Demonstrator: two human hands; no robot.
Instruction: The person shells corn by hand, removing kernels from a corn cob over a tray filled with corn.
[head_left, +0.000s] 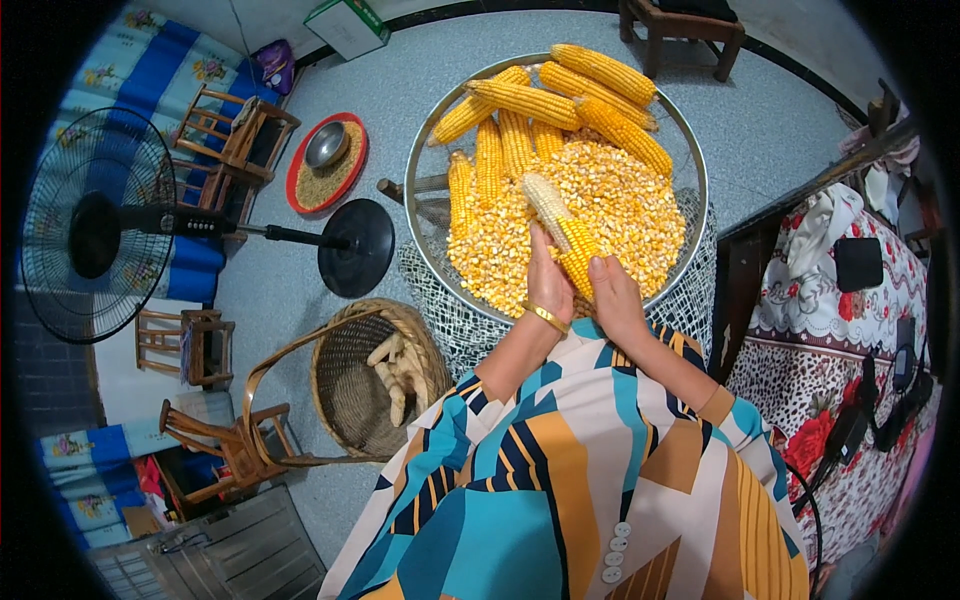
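Working low over the wide, round metal pan [704, 190], left hand [551, 280] cupped round the half-bare yellow corn cob [562, 232], right hand [618, 300] pinching its lower end, should catch falling kernels.

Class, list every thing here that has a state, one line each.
Held cob: partly stripped, far end bare
Left hand: holding the cob
Right hand: holding the cob
Other yellow cobs: kernels on
Kernels: loose, heaped
Basket: partly filled with bare cobs
Fan: upright; whether running, unclear
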